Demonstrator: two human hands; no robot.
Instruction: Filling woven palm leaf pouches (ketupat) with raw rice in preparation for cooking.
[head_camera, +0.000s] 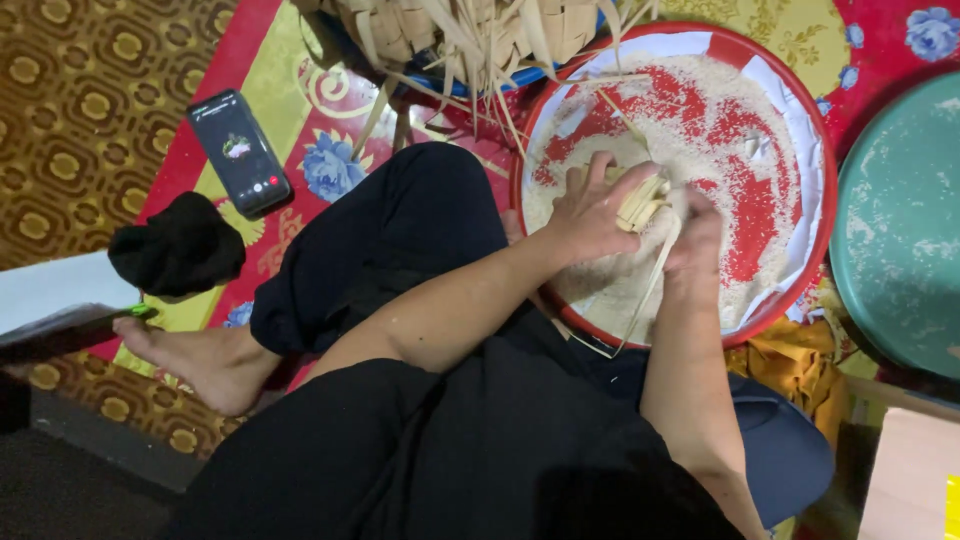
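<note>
My left hand (590, 205) grips a small woven palm-leaf pouch (643, 200) over a round red tray (812, 130) spread with uncooked white rice (640, 110). My right hand (697, 232) is cupped against the pouch from the right, fingers in the rice. Loose leaf strips (650, 285) trail from the pouch toward the tray's near rim. I sit cross-legged in black trousers, knee beside the tray.
A pile of woven leaf pouches (470, 30) lies at the top. A phone (238, 150) and a black cloth (178, 245) rest on the patterned mat at left. A teal round lid (900, 220) sits right; my bare foot (200, 355) lower left.
</note>
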